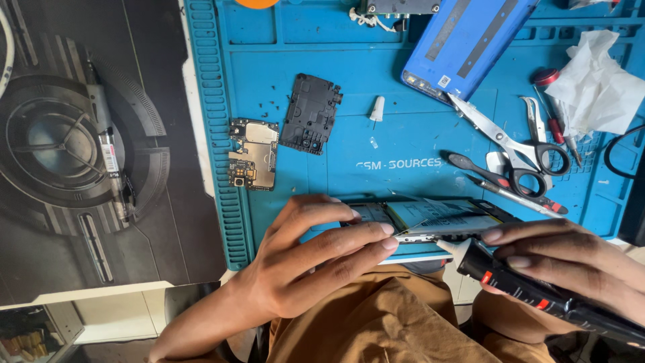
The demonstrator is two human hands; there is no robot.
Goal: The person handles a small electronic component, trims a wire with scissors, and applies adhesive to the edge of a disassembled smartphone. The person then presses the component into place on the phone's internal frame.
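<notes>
I'm pinching the opened phone [430,225] steady with my left hand [316,259], and my right hand [571,262] is gripping a black glue tube [531,289], nozzle touching its edge.

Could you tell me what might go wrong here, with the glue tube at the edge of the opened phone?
The tube nozzle sits right at the phone edge, so glue could spill inside. The phone overhangs the blue mat, steadied only by the left hand, and might slip. Tiny screws lie loose and could scatter.

- Bare blue silicone work mat [403,144] lies open ahead of my hands.
- Steel black-handled scissors [517,144] and crumpled white tissue [594,84] crowd the right.
- Green-gold circuit board [253,154] and black plastic cover plate [311,113] block the left.
</notes>
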